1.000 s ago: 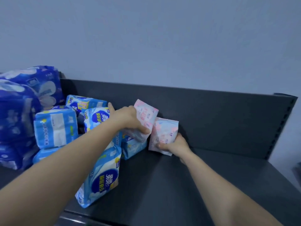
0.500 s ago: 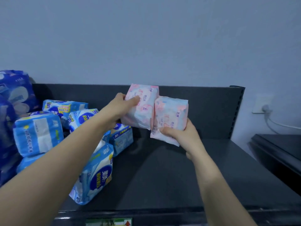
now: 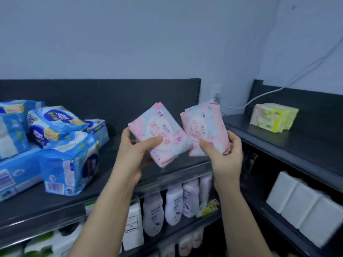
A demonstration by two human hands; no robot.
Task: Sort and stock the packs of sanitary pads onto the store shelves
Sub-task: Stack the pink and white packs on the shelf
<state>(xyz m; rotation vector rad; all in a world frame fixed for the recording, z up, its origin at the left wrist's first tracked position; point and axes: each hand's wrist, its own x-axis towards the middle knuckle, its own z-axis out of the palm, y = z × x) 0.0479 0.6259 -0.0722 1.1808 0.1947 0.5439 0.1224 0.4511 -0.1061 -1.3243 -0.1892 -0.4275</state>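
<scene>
My left hand (image 3: 136, 153) grips a pink pad pack (image 3: 163, 132), thumb across its front. Beside it, my right hand (image 3: 225, 156) grips a second pink pad pack (image 3: 204, 127). Both packs are held in the air in front of the dark top shelf (image 3: 130, 184), tilted, almost touching each other. A heap of blue pad packs (image 3: 55, 145) lies on the left part of that shelf. A yellow-green pack (image 3: 272, 117) sits on the adjoining shelf (image 3: 306, 145) to the right.
Under the top shelf stand white and pale bottles (image 3: 174, 204). White boxes (image 3: 304, 206) fill the right unit's lower shelf. A white cable (image 3: 278, 89) runs along the wall to a socket behind the shelves' corner.
Both hands lifted the pink packs off the shelf and drew them back toward me. The view swung right and down, revealing the right shelf and the lower shelves.
</scene>
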